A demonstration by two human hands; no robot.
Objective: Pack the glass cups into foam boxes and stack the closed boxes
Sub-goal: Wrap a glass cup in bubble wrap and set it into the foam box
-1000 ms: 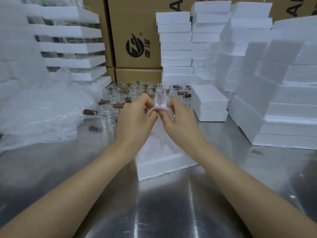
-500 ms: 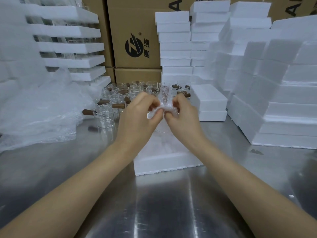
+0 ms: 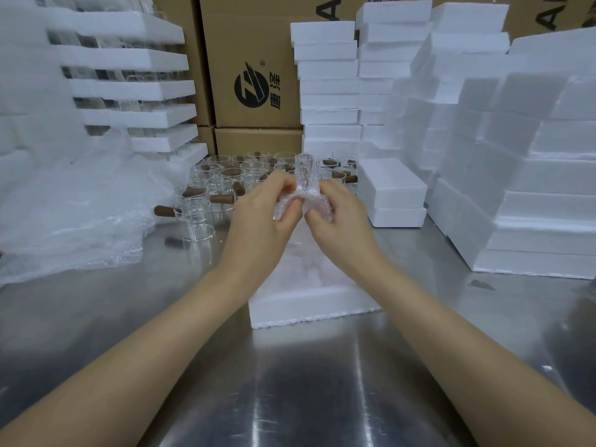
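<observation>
Seen from a head-worn camera, two bare forearms are stretched over a steel table. A small piece of clear bubble wrap is held up between both hands, just above a white foam box that lies on the table directly beneath them. The wrap is pinched on its left edge by the left hand, between the thumb and curled fingers. It is pinched the same way on its right edge by the right hand. A narrow part of it stands upright above the knuckles. Whether it is a sleeve or a flat sheet cannot be told.

The glass cups, many with brown handles, are grouped on the table just behind the hands, and none is held. The inside of the foam box is blurred, so whether a cup lies in it cannot be told.

The step is judged to be the readying of the wrap for a cup. It is best done with the two edges drawn apart gently, so that the film is not torn. The work is best done over the box and away from the cups behind, which could be toppled by a knock. A cup should be taken only once the wrap is fully opened.

To the right, closed foam boxes are stacked. A loose heap of bubble wrap lies at the left, and cardboard cartons stand behind.
</observation>
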